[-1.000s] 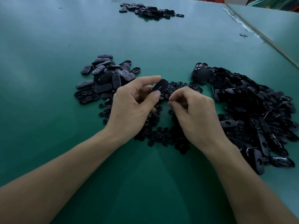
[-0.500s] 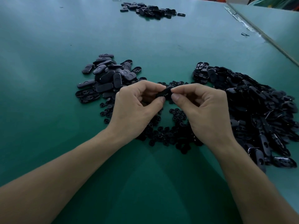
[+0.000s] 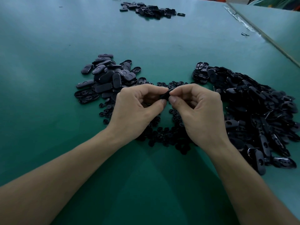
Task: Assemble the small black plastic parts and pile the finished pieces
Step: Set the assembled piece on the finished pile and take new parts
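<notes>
Head view: a person's two bare forearms reach in from the bottom edge over a green table [image 3: 48,62], the hands meeting near the middle.
Left hand [image 3: 138,109]: curled, its thumb and forefinger pinching the left end of a small black piece [image 3: 165,95], the other fingers folded under.
Right hand [image 3: 199,111]: curled the same way, thumb and forefinger pinched at the right end of that piece, so that the two sets of fingertips nearly touch.
Held piece: a dark plastic part raised above the table between both hands; most of it is hidden by the fingertips, and whether it is one part or two pressed together cannot be told.
Small round parts [image 3: 167,135]: a loose scatter of little black ring-like bits on the table directly under and between the hands, reaching a little beyond the fingertips.
Left pile [image 3: 107,77]: flat oval black pieces heaped just beyond the left hand, some smooth side up, some showing a hollow underside.
Right pile [image 3: 259,111]: a larger, denser heap of black oval shells beside the right hand and wrist, running from the middle of the table towards the right edge.
Far pile [image 3: 149,9]: another small heap of black parts well apart at the top of the table.
Table seam [image 3: 263,34]: a pale line crossing the upper right corner, with one stray small item [image 3: 245,34] just beside it.
</notes>
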A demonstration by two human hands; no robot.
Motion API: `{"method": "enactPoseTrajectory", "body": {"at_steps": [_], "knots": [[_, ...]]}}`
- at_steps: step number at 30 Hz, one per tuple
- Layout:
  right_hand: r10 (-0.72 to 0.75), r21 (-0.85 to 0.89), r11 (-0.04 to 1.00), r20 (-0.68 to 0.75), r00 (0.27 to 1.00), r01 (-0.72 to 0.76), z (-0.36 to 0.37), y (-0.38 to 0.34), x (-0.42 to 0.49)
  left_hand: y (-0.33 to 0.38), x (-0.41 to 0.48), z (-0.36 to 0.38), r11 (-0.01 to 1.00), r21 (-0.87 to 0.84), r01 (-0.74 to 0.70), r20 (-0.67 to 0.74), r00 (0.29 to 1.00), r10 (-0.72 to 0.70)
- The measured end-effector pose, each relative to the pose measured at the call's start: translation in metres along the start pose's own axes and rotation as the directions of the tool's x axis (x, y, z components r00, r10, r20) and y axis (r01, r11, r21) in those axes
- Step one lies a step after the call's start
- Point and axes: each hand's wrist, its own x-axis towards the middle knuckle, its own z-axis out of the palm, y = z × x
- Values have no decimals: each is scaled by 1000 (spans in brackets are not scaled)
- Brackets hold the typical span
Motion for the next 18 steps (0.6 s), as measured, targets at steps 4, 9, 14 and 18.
{"method": "enactPoseTrajectory", "body": {"at_steps": [4,9,14,18], "knots": [[-4,-57,998,-27,1000,3,3,-1,-1,0,0,1,1000,-2,-16,3,1000,16],[-5,-42,999,-67,998,3,7,-4,-3,-1,1,1,1000,-13,-8,-9,1000,8],[-14,-2,1000,-53,999,14,9,-8,-4,0,1,1,1000,-24,-9,-29,1000,8],[-32,20,999,-33,999,33,6,-7,-3,-1,2,0,1000,-17,5,-25,1000,-5]]}}
